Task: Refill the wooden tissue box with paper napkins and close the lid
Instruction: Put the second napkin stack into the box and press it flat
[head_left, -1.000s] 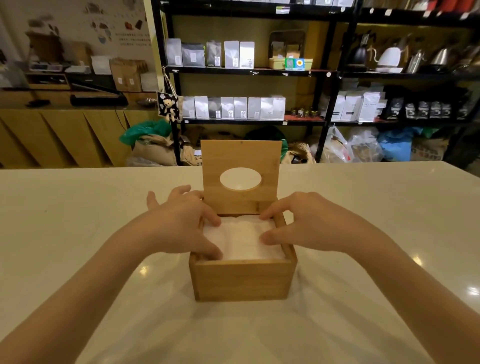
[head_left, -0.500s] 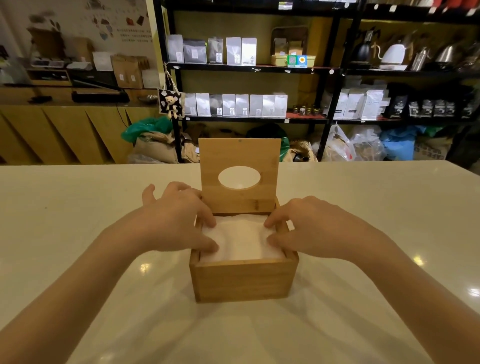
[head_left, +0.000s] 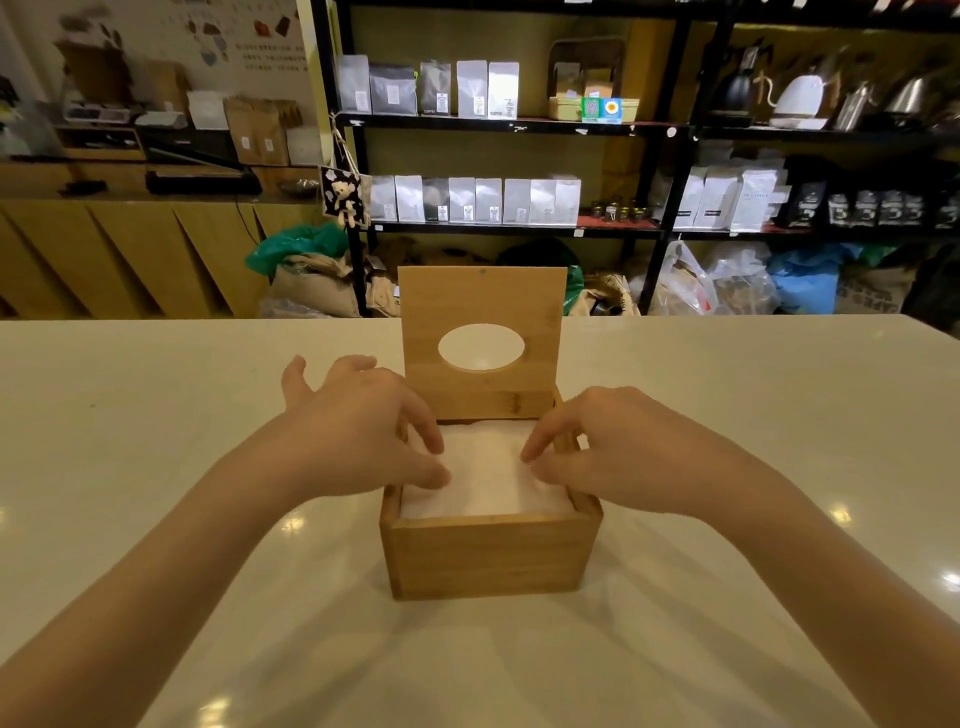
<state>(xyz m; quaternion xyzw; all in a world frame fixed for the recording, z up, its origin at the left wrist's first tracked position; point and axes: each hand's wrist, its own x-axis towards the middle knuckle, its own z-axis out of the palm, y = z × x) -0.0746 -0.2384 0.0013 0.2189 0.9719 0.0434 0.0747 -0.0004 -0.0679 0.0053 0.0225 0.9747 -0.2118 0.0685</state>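
Observation:
The wooden tissue box (head_left: 491, 558) stands in the middle of the white table. Its hinged lid (head_left: 483, 312), with an oval hole, stands upright at the back. A stack of white paper napkins (head_left: 485, 475) fills the box up to the rim. My left hand (head_left: 358, 426) rests over the left side of the box, fingers spread, fingertips touching the napkins. My right hand (head_left: 613, 452) is over the right side, fingertips on the napkins and the right wall. Neither hand grips anything.
The white table (head_left: 156, 467) spreads wide on all sides of the box. Behind it stand black shelves (head_left: 670, 218) with bags and kettles, sacks on the floor, and a wooden counter (head_left: 130, 249) at the left.
Both hands shifted slightly on top of the napkins; the fingers have lifted and spread a little. The box and upright lid have not moved.

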